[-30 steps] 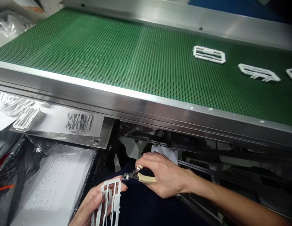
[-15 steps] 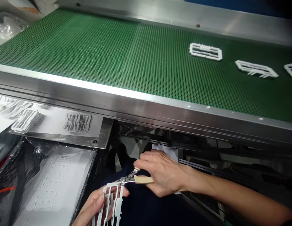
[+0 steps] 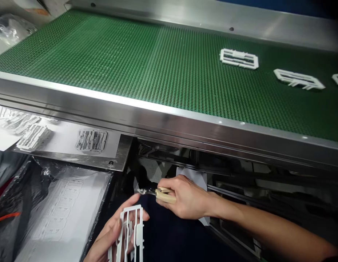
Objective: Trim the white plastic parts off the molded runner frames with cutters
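White plastic frame [image 3: 130, 233], a flat moulded part with long ribs, stands nearly upright at the bottom of the view, below the near steel rail of the conveyor and over dark blue cloth. Largest of everything is the green conveyor belt [image 3: 147, 62], a studded mat that fills the upper half between two steel rails [image 3: 158, 120]. On its far right lie three more white moulded frames, the nearest at [image 3: 239, 58], the next at [image 3: 299, 79], the last cut off by the edge, each well apart from the hands. Under the rail on the left a steel shelf [image 3: 118, 151] mirrors pale parts, and below it sits a tray wrapped in clear film [image 3: 59, 214] beside black plastic sheeting.

The left hand [image 3: 111, 233] grips the frame from behind, thumb tip pressed on its right side and fingers [image 3: 134, 199] curled behind its top bar. The right hand [image 3: 185, 198] is clenched around small flush cutters [image 3: 160, 194] with cream handles; their metal tip points left and hangs just above the top of the frame, near it but apart, not touching the plastic.
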Motion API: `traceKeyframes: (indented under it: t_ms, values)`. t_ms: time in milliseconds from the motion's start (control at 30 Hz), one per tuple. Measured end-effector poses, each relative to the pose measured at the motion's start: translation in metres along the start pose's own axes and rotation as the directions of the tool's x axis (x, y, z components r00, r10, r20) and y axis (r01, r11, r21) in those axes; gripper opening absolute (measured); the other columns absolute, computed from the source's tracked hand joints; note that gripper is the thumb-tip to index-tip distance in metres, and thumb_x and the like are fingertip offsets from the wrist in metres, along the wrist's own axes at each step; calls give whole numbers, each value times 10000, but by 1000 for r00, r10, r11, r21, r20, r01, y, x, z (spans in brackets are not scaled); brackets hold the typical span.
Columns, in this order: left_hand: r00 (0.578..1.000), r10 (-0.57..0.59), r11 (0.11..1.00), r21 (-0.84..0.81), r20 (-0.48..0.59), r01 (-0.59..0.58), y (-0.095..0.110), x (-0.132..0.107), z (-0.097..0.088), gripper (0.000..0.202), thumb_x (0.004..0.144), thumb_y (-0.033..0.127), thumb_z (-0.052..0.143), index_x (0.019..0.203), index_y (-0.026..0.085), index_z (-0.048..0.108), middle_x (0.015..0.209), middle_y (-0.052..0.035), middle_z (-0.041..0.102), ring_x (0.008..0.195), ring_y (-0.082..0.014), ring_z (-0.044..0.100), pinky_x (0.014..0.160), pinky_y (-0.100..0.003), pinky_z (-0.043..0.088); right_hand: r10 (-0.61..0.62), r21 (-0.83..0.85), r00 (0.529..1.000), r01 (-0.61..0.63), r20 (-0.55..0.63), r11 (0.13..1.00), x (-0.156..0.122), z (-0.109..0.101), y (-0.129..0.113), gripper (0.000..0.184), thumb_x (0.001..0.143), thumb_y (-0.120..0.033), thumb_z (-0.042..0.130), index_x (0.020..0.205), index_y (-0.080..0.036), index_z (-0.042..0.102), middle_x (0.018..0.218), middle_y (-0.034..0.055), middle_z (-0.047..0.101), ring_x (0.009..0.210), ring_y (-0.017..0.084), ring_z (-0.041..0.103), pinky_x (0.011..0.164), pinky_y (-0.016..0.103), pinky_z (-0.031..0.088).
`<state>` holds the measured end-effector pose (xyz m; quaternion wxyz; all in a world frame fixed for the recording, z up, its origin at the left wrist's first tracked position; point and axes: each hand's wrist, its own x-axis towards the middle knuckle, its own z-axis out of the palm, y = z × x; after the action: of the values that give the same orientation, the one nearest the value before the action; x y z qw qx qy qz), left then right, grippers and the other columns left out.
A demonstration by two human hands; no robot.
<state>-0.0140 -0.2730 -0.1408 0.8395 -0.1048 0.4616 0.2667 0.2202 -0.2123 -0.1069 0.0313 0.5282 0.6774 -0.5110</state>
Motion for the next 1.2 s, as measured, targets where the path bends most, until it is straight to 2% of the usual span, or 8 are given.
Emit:
traceKeyframes:
  t_ms: [133, 300, 400, 500, 633, 800, 1000, 1200]
  values:
    - [997, 72, 997, -18, -4, -72, -1, 6, 6, 356, 655, 427, 817, 953, 255, 726, 924, -71, 751, 689, -146, 661, 662, -213, 536, 117, 99, 993, -114, -29, 989, -1, 8, -6, 251, 821, -418, 556, 741, -211, 438, 590, -70, 441, 529, 81, 383, 476, 203, 275]
    - [980, 193, 980, 50, -36, -191, -1, 10, 18, 258, 707, 421, 771, 875, 240, 697, 843, -27, 705, 567, -109, 557, 535, -193, 470, 133, 116, 991, -130, -17, 985, -9, 18, -20, 225, 793, -377, 578, 754, -206, 437, 663, -53, 478, 583, 93, 417, 539, 217, 311]
    - [954, 283, 954, 131, -100, -269, 0, 8, 24, 215, 760, 422, 722, 873, 246, 671, 835, 1, 675, 576, -91, 519, 528, -162, 431, 142, 80, 989, -138, -50, 987, -17, 24, -26, 206, 789, -373, 588, 799, -211, 462, 781, -27, 525, 675, 122, 462, 618, 242, 345]
    - [918, 374, 901, 286, -134, -326, 0, 6, 27, 211, 787, 425, 689, 895, 248, 650, 825, 18, 659, 565, -86, 496, 564, -162, 444, 149, 45, 988, -147, -42, 988, -23, 32, -28, 272, 792, -457, 608, 865, -222, 494, 884, -3, 550, 777, 164, 490, 697, 284, 360]
    - [868, 472, 820, 439, -154, -368, 0, 5, 26, 240, 789, 450, 675, 917, 248, 645, 838, 8, 662, 680, -127, 558, 570, -159, 442, 165, 17, 986, -165, -25, 986, -28, 41, -30, 329, 792, -518, 609, 889, -226, 493, 923, 9, 551, 846, 200, 497, 746, 320, 361]
    - [847, 500, 797, 479, -180, -369, -1, 4, 24, 312, 743, 502, 705, 923, 252, 656, 585, 37, 539, 754, -168, 573, 613, -161, 449, 170, 18, 985, -169, -20, 985, -28, 44, -34, 315, 796, -494, 619, 928, -232, 504, 947, 10, 551, 880, 211, 507, 785, 333, 364]
    - [821, 549, 753, 519, -158, -405, -2, 4, 21, 302, 750, 510, 696, 903, 251, 662, 592, 51, 535, 601, -122, 515, 588, -170, 434, 171, -18, 985, -171, -27, 985, -27, 46, -35, 343, 814, -537, 590, 934, -224, 518, 958, 26, 562, 894, 225, 523, 778, 333, 386]
    - [805, 567, 751, 512, -176, -417, -3, 3, 20, 307, 738, 521, 704, 898, 262, 661, 612, 51, 538, 618, -127, 507, 581, -165, 427, 140, -68, 987, -145, -72, 987, -25, 55, -32, 354, 826, -556, 574, 930, -222, 522, 921, 22, 587, 847, 213, 557, 738, 316, 392]
